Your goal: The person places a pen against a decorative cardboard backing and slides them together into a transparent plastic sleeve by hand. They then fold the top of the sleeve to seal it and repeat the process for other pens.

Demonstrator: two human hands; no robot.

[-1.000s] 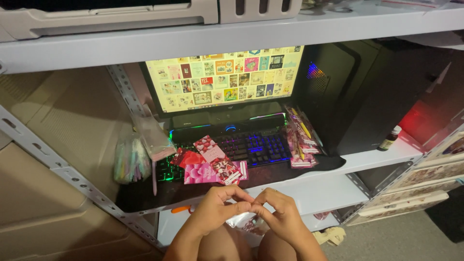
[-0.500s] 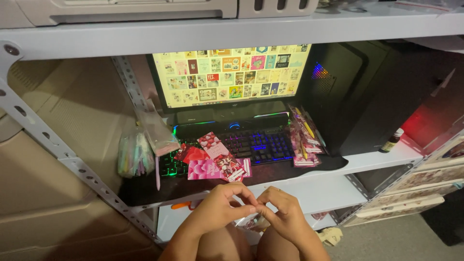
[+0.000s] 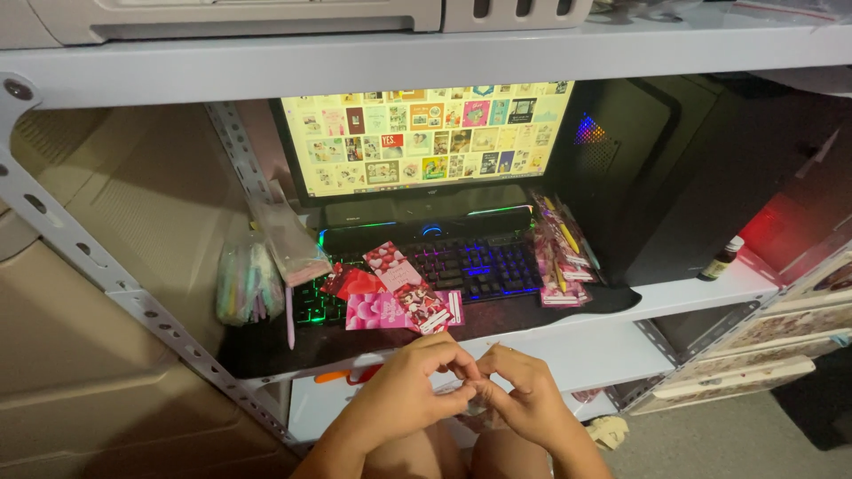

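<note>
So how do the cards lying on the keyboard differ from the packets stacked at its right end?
The cards are spread loosely over the lit keyboard, red and pink with hearts. The packets stand in a tight, leaning stack, apparently wrapped in clear film. The cards lie nearer the left hand and right hand. Both are mostly pink.

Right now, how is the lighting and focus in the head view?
Head view: dim overall; the monitor is the brightest spot, the keyboard glows with coloured backlight, the computer case is lost in shadow, both hands are lit and fairly sharp.
</note>
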